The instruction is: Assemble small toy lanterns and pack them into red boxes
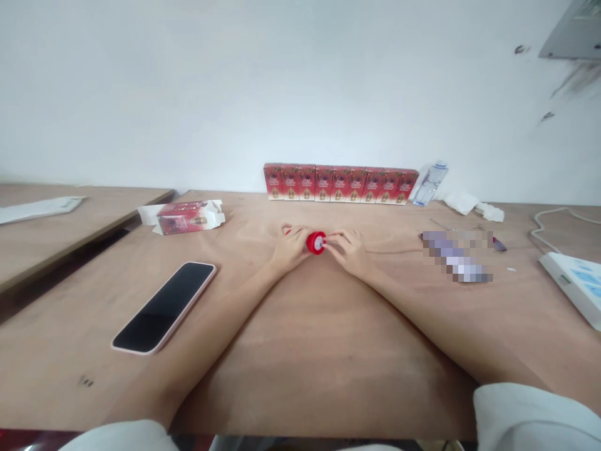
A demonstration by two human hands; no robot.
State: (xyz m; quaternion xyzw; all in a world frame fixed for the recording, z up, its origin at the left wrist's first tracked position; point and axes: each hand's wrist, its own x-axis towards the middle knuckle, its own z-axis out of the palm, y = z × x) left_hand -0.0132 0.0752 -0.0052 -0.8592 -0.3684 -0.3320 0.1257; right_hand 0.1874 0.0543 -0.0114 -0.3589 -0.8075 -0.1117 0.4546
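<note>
In the middle of the table, my left hand (pixel 292 247) is closed around a small red round object (pixel 310 244). Its ring-shaped rim faces right and frames a pale disc with small dark details. My right hand (pixel 346 250) is pinched close against that disc. Whatever sits between the right fingertips is too small to name. An opened red-and-white carton (pixel 184 218) lies on its side to the left, flaps out. Behind my hands, a row of several matching red boxes (pixel 340 184) stands upright against the wall.
A phone (pixel 164 307) lies front left on the wooden table (pixel 319 363). To the right are a blurred-out flat item (pixel 455 257), crumpled tissue (pixel 462 202), a leaning clear bottle (pixel 431 183) and a white corded device (pixel 573 285). A gap (pixel 70 266) separates the left table.
</note>
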